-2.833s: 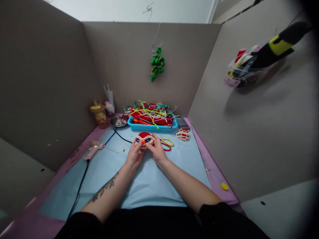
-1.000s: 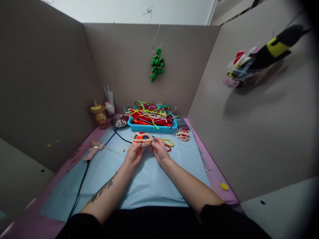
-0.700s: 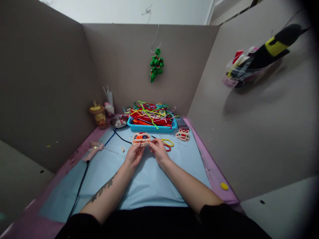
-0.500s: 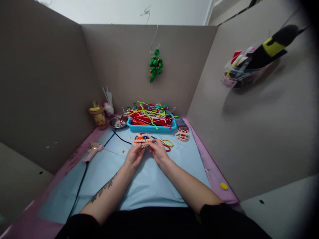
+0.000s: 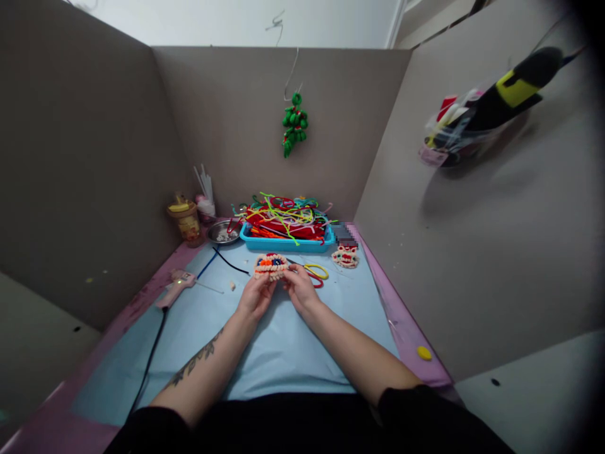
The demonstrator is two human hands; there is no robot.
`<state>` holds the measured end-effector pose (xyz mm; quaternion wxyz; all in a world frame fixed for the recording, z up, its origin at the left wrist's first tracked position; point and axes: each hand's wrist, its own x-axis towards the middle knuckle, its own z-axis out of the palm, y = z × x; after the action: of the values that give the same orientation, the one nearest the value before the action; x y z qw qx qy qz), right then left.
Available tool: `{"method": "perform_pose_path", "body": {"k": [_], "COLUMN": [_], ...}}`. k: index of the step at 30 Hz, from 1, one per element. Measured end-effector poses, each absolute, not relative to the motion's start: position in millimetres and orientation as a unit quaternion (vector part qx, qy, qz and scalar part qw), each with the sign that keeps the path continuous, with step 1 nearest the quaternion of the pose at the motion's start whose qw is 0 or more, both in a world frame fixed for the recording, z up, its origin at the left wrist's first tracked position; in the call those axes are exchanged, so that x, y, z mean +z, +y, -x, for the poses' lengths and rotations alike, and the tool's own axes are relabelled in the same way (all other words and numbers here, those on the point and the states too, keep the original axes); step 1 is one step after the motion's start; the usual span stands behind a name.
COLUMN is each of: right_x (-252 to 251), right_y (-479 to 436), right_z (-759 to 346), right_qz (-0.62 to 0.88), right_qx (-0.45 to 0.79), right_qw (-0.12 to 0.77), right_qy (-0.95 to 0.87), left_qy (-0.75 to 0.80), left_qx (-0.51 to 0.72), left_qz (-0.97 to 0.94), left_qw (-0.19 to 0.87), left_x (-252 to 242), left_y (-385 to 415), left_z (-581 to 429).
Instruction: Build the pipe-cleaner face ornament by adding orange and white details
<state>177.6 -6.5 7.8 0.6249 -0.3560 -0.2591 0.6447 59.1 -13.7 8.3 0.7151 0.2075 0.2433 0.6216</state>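
Both hands hold a pipe-cleaner lion head (image 5: pixel 271 266), cream with orange, blue and red parts, above the blue table cover. My left hand (image 5: pixel 256 296) grips its lower left edge between thumb and fingers. At its lower right edge, my right hand (image 5: pixel 299 287) pinches it the same way. Scissors (image 5: pixel 317 272) with yellow and red handles lie just beyond my right hand, their blades partly hidden. Farther right rests a second, similar cream and red lion face (image 5: pixel 345 256). Black and blue pipe cleaners (image 5: pixel 231 260) lie left of the held piece.
A pink glue gun (image 5: pixel 177 287) with a black cord lies on the left. At the back stand a blue tray (image 5: pixel 288 244) heaped with colourful pipe cleaners, a metal bowl (image 5: pixel 224 232) and a drink cup (image 5: pixel 188 222). Grey partitions (image 5: pixel 255 113) enclose the table; a holder (image 5: pixel 439 148) hangs on the right one.
The lion head has shifted very slightly to the right between my hands. Both hands keep their hold, and the other things lie as before.
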Motion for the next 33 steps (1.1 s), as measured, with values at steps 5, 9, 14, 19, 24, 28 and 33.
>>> {"method": "perform_pose_path", "body": {"k": [5, 9, 14, 19, 24, 28, 33], "right_x": [6.8, 6.6, 5.6, 2.8, 3.1, 5.8, 8.0], "right_y": [-5.6, -4.5, -2.9, -2.4, -4.3, -4.6, -4.0], "right_z": [-177.2, -176.9, -176.9, -178.1, -179.0, -177.6, -177.5], "right_qz": [0.356, 0.356, 0.36, 0.353, 0.329, 0.339, 0.345], "right_qx": [0.638, 0.634, 0.626, 0.625, 0.65, 0.64, 0.633], "right_qw": [0.632, 0.634, 0.64, 0.642, 0.633, 0.639, 0.643], "right_qy": [-0.259, -0.263, -0.264, -0.27, -0.261, -0.26, -0.258], "left_qy": [0.252, 0.248, 0.247, 0.244, 0.239, 0.236, 0.234], "left_qx": [0.62, 0.619, 0.613, 0.611, 0.621, 0.62, 0.615], "left_qz": [-0.207, -0.205, -0.208, -0.212, -0.212, -0.219, -0.239], "left_qw": [0.714, 0.716, 0.721, 0.723, 0.716, 0.715, 0.714], "left_x": [7.7, 7.9, 7.7, 4.5, 4.5, 9.4, 12.8], "left_y": [-14.0, -14.5, -14.8, -13.6, -13.3, -15.9, -18.5], "left_z": [-59.7, -60.8, -61.4, -60.2, -60.4, -62.2, -63.9]}}
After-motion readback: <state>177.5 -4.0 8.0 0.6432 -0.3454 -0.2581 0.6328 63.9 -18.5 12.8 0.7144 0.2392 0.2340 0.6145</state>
